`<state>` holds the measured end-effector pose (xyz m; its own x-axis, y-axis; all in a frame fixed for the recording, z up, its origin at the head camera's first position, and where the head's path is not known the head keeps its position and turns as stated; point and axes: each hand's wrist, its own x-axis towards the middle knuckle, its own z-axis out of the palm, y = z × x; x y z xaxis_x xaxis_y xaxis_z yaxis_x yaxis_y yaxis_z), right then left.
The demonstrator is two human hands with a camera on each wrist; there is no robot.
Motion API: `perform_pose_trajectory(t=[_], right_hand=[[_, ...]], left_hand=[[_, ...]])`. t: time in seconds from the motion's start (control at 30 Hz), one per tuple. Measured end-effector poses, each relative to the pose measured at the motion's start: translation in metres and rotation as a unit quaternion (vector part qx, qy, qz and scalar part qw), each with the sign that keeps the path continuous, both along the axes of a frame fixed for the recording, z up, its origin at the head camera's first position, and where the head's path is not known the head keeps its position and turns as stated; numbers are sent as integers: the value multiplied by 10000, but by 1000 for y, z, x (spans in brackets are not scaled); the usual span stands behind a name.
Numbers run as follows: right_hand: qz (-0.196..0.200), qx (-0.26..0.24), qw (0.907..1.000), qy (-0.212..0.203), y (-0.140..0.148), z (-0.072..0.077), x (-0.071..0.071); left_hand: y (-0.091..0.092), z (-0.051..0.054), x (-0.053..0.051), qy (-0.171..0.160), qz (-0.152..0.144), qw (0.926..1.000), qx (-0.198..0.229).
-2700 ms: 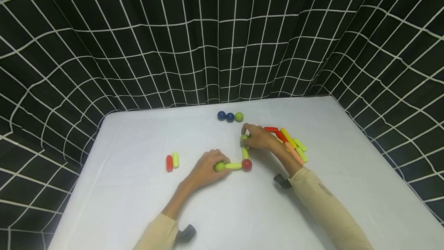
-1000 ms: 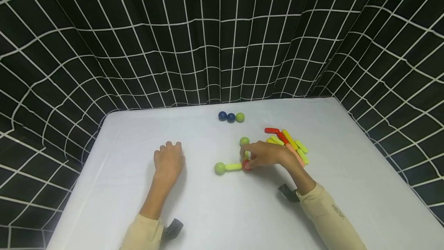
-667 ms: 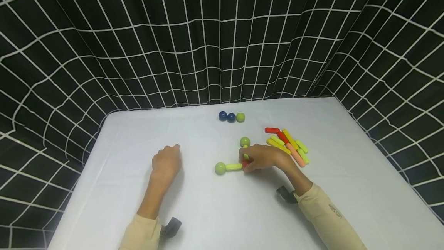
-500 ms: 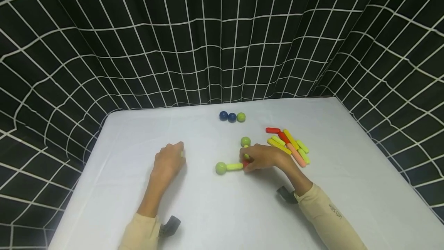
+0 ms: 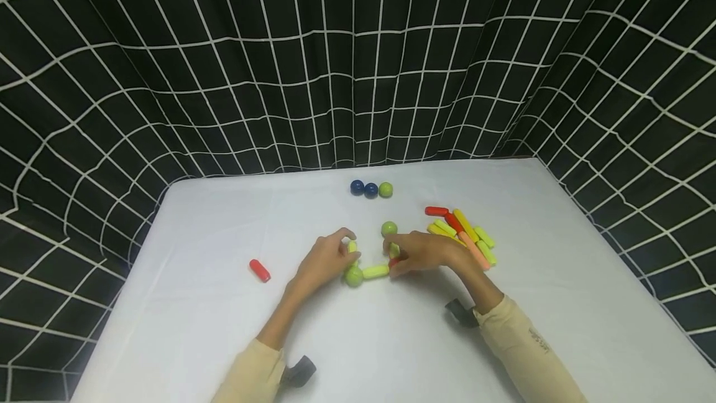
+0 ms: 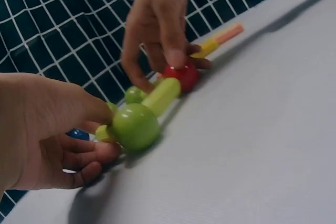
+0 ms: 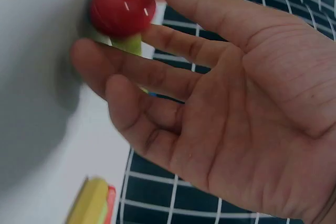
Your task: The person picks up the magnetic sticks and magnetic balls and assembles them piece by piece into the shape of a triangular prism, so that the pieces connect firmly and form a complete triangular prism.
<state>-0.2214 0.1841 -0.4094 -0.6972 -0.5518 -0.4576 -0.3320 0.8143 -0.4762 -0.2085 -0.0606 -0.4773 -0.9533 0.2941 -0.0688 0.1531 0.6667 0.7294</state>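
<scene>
My left hand (image 5: 326,260) pinches a short yellow-green stick (image 5: 352,246) between thumb and fingers, its near end at a green ball (image 5: 353,276). From that ball another yellow-green stick (image 5: 375,272) runs right to a red ball (image 6: 181,75). My right hand (image 5: 422,250) holds the red ball, the thumb on it in the left wrist view. Beyond it, a third yellow-green stick (image 5: 394,250), partly behind the right fingers, leads away to a second green ball (image 5: 389,229). In the right wrist view the red ball (image 7: 122,8) sits near the thumb, the other fingers loosely bent.
Two dark blue balls (image 5: 364,189) and a green ball (image 5: 385,189) sit in a row at the back. Right of my right hand lies a pile of red, yellow, pink and yellow-green sticks (image 5: 467,229). A lone red stick (image 5: 260,270) lies at left on the white table (image 5: 196,328).
My left hand left the green ball, took the yellow-green stick at left and brought it back to that ball. The red stick there turned. My right hand moved from the far green ball to the red one.
</scene>
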Motion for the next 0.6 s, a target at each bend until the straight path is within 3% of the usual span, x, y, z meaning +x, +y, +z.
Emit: perform_pose_trajectory(t=[0.17, 0.33, 0.6], right_hand=[[58, -211, 9998, 26, 3, 0, -4], [645, -477, 9967, 82, 0, -3, -2], [913, -354, 9951, 118, -2, -2, 3]], left_hand=[[2, -2, 3, -167, 125, 9992, 350], [4, -5, 3, 90, -29, 9980, 629], [5, -12, 1, 246, -185, 9964, 793]])
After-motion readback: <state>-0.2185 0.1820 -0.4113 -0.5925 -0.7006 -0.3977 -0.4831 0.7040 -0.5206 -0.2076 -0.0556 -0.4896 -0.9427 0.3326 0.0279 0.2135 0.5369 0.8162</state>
